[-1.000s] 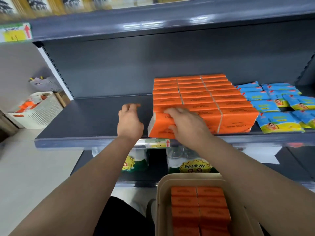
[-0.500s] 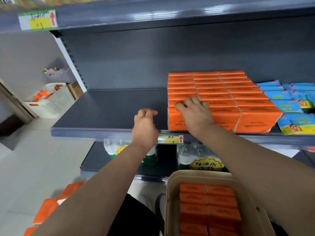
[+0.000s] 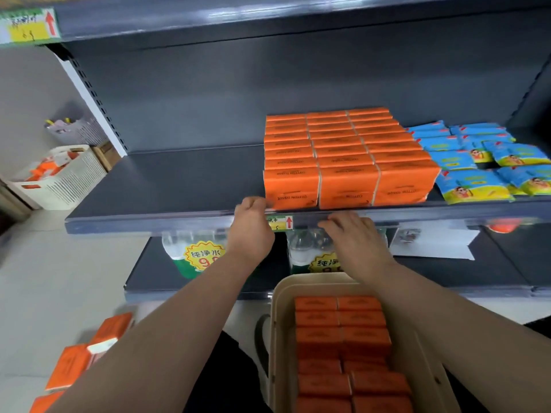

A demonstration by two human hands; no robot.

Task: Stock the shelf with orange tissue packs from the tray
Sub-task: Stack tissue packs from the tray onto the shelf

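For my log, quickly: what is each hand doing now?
Left hand: loosely curled, holds nothing, at the shelf edge.
Right hand: open, palm down, empty.

**Hidden and cut off**

The tray is cut by the bottom edge and partly covered by the right forearm. The bottles are masked by both hands and the shelf lip. Pack lettering is blurred. The floor packs are cropped at the lower left.
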